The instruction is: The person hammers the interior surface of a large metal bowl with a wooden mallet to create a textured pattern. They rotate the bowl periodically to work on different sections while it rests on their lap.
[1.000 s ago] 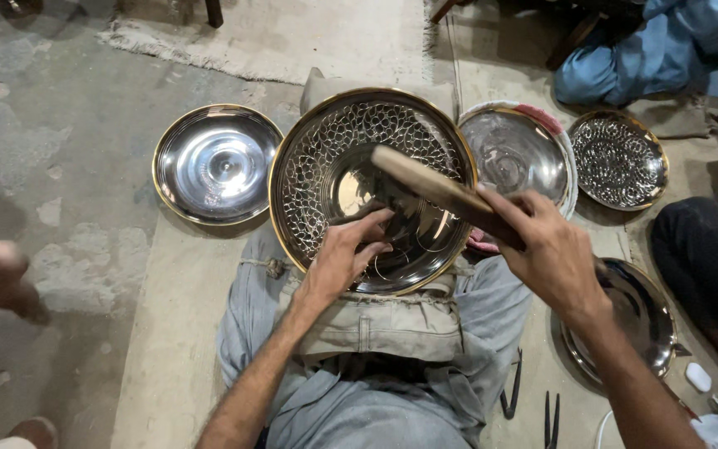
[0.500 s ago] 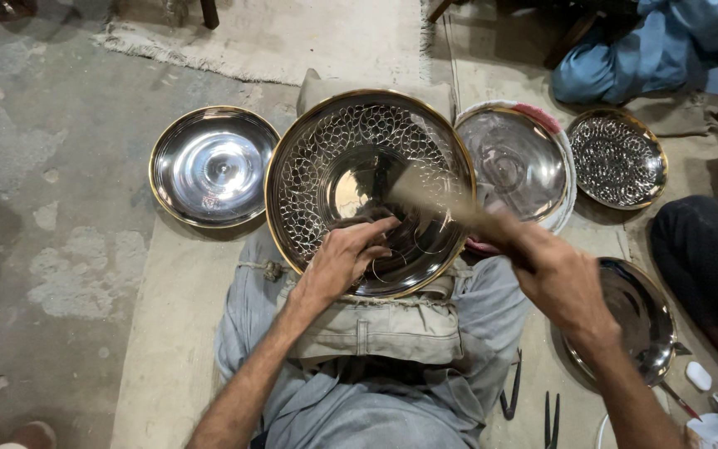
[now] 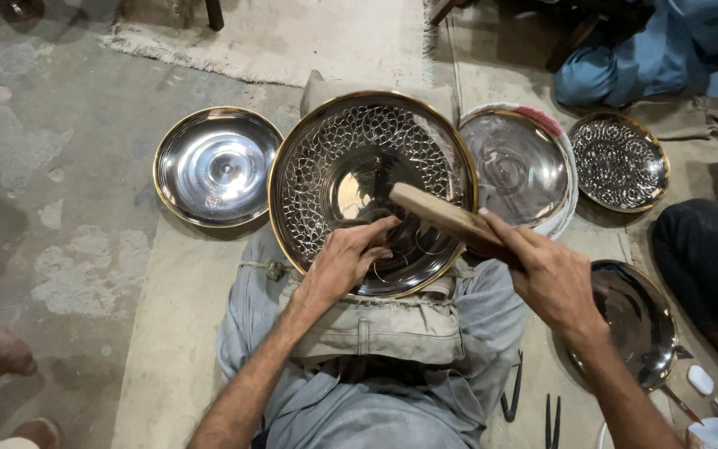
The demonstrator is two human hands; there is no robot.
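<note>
- Steel, bright and round: the big plate [image 3: 371, 191] rests tilted on my lap, its gold rim toward the mat, its upper half covered in a hammered scale pattern, its lower part smooth
- Half a second ago the wooden mallet [image 3: 438, 214] was a blur in mid-swing; now it is sharp, its pale square head over the plate's middle, so I judge the pattern is being worked in blow by blow
- My right hand [image 3: 550, 278] has its fingers clamped round the mallet handle
- My left hand [image 3: 344, 264] lies on the plate's lower part, fingers curled together near the mallet head; whether they pinch a small tool, I cannot tell
- Left of it a plain polished plate [image 3: 216, 166] lies on the floor; to the right a plain one [image 3: 515, 166], then a small patterned one [image 3: 621, 162]
- By my right knee sits another shiny dish [image 3: 641, 324], dark tools [image 3: 513, 391] just beside it
</note>
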